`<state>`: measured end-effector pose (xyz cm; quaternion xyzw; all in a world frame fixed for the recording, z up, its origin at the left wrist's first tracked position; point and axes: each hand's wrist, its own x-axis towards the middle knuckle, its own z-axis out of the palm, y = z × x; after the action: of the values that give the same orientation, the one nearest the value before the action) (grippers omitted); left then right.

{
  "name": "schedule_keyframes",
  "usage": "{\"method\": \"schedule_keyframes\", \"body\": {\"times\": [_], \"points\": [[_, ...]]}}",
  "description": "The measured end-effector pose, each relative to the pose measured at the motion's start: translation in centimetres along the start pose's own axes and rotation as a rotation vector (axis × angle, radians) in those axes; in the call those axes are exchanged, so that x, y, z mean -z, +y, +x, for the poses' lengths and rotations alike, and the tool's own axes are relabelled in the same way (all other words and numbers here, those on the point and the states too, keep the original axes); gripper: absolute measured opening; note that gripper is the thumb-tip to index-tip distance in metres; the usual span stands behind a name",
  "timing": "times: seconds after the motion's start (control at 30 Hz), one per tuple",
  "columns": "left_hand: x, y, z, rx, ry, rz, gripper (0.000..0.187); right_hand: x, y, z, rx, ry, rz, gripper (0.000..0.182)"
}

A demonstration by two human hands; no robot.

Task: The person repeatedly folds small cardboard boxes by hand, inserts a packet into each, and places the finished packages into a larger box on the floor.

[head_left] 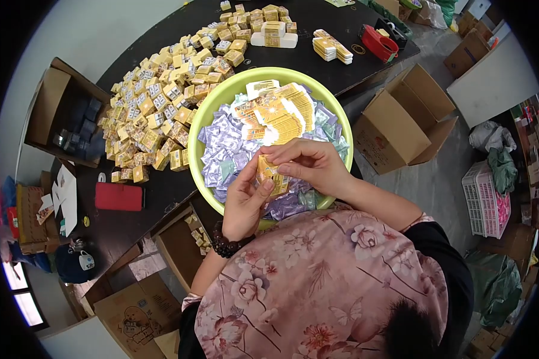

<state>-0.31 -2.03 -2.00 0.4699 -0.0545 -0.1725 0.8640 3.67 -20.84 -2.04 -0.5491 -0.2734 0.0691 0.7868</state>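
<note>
Over a large green-yellow basin, both hands meet at a small yellow printed box. My left hand, with a dark beaded bracelet at its wrist, is closed around the box's side. The fingers and thumb of my right hand pinch at its upper end, and they partly hide it. Purple sachets and some teal sachets fill the basin. Fanned flat yellow cartons lie on top of them, just beyond my hands.
A heap of small yellow boxes covers the black table's left side. Farther back are bundled cartons and a red tape dispenser. A red case lies left. Open cardboard boxes stand right and left.
</note>
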Motion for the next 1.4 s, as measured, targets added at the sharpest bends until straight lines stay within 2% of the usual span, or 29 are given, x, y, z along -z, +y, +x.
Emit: {"method": "schedule_keyframes", "body": {"times": [0.07, 0.1, 0.17, 0.2, 0.27, 0.33, 0.37, 0.43, 0.47, 0.5, 0.53, 0.57, 0.6, 0.63, 0.7, 0.73, 0.8, 0.9, 0.97, 1.03, 1.07, 1.1, 1.13, 1.17, 1.23, 1.27, 1.33, 1.37, 1.4], "points": [[-0.2, 0.3, -0.2, 0.016, 0.025, -0.029, 0.057, 0.2, -0.6, 0.0, 0.142, -0.092, -0.383, 0.021], [-0.4, 0.6, -0.2, 0.015, 0.026, -0.029, 0.057, 0.0, -0.8, 0.0, 0.143, -0.093, -0.383, 0.021], [-0.6, 1.2, -0.3, 0.091, 0.041, -0.062, 0.053, -0.6, -1.0, -0.2, 0.299, -0.131, -0.736, 0.027], [-0.3, 1.1, -0.4, 0.091, 0.040, -0.062, 0.053, -0.4, -0.9, -0.1, 0.299, -0.131, -0.737, 0.027], [0.9, 1.1, -1.1, 0.094, 0.046, 0.043, 0.049, 0.4, -0.3, 0.5, 0.284, -0.291, -0.731, 0.029], [2.6, 3.5, -3.1, 0.135, 0.082, 0.179, 0.047, 1.7, 0.1, 2.6, 0.345, -0.226, -0.853, 0.032], [3.7, 6.0, -4.6, 0.184, 0.078, 0.375, 0.047, 2.8, 0.0, 4.0, 0.185, -0.138, -0.910, 0.038], [6.1, 9.0, -8.1, 0.259, 0.147, 0.761, 0.049, 5.6, 1.4, 7.3, 0.118, 0.032, -1.200, 0.050], [7.7, 10.1, -9.6, 0.401, 0.207, 0.996, 0.049, 7.2, 2.4, 8.7, 0.122, 0.036, -1.196, 0.050], [9.1, 10.6, -11.0, 0.542, 0.270, 1.229, 0.049, 8.6, 3.5, 9.9, -0.005, -0.056, -1.237, 0.057], [10.6, 10.0, -12.4, 0.537, 0.275, 1.234, 0.049, 8.9, 3.5, 10.8, -0.130, -0.152, -1.276, 0.063], [12.4, 8.6, -13.6, 0.592, 0.466, 1.612, 0.047, 9.1, 3.6, 11.3, -0.121, -0.153, -1.276, 0.063], [13.7, 7.4, -14.1, 0.637, 0.669, 1.984, 0.046, 8.8, 3.0, 11.8, -0.213, -0.220, -1.302, 0.069], [14.5, 6.5, -14.0, 0.635, 0.672, 1.983, 0.046, 8.6, 2.8, 12.1, -0.310, -0.288, -1.324, 0.075], [15.2, 5.3, -13.9, 0.167, 0.608, 2.115, 0.037, 8.7, 3.0, 12.1, -0.311, -0.293, -1.335, 0.075], [13.5, 5.7, -12.6, 0.166, 0.604, 2.111, 0.037, 8.8, 3.0, 12.0, -0.312, -0.294, -1.347, 0.075], [9.3, 6.6, -8.6, 0.114, 0.531, 1.280, 0.028, 8.8, 2.9, 11.9, -0.317, -0.301, -1.335, 0.075], [5.3, 5.4, -4.6, -0.119, 0.334, 1.033, 0.019, 8.4, 2.0, 12.0, -0.325, -0.306, -1.370, 0.070], [2.8, 5.4, -2.5, -0.109, 0.208, 1.101, 0.019, 8.2, 1.7, 11.8, -0.331, -0.306, -1.419, 0.065], [1.9, 4.7, -0.9, -0.077, 0.129, 1.156, 0.020, 8.2, 1.4, 11.2, -0.198, -0.217, -1.412, 0.043], [2.1, 3.7, -0.1, 0.001, 0.086, 0.871, 0.025, 8.0, 1.0, 10.7, -0.199, -0.217, -1.411, 0.043], [2.3, 2.8, 0.6, 0.075, 0.044, 0.585, 0.031, 7.0, -0.3, 10.0, -0.236, -0.093, -1.148, 0.030], [2.6, 2.2, 1.3, 0.148, -0.004, 0.447, 0.041, 6.1, -1.6, 9.4, -0.266, 0.024, -0.883, 0.017], [2.1, 2.3, 1.8, 0.149, -0.003, 0.446, 0.041, 5.3, -2.7, 8.3, -0.268, 0.022, -0.883, 0.017], [0.5, 2.9, 2.4, 0.356, 0.070, -0.230, 0.039, 4.0, -4.6, 6.0, 0.188, -0.196, -0.811, 0.011], [-0.4, 3.4, 2.4, 0.398, -0.012, -0.311, 0.040, 3.5, -5.2, 5.2, 0.225, -0.247, -0.834, 0.013], [0.6, 2.3, 2.5, 0.237, -0.127, -0.326, 0.037, 2.9, -5.2, 4.1, 0.398, -0.257, -0.939, 0.014], [0.4, 1.6, 2.4, 0.167, 0.011, -0.178, 0.033, 2.2, -4.3, 3.3, 0.398, -0.253, -0.940, 0.014], [0.1, 1.1, 2.5, 0.166, 0.009, -0.177, 0.033, 1.2, -3.0, 2.5, 0.260, 0.055, -0.658, 0.018]]}}
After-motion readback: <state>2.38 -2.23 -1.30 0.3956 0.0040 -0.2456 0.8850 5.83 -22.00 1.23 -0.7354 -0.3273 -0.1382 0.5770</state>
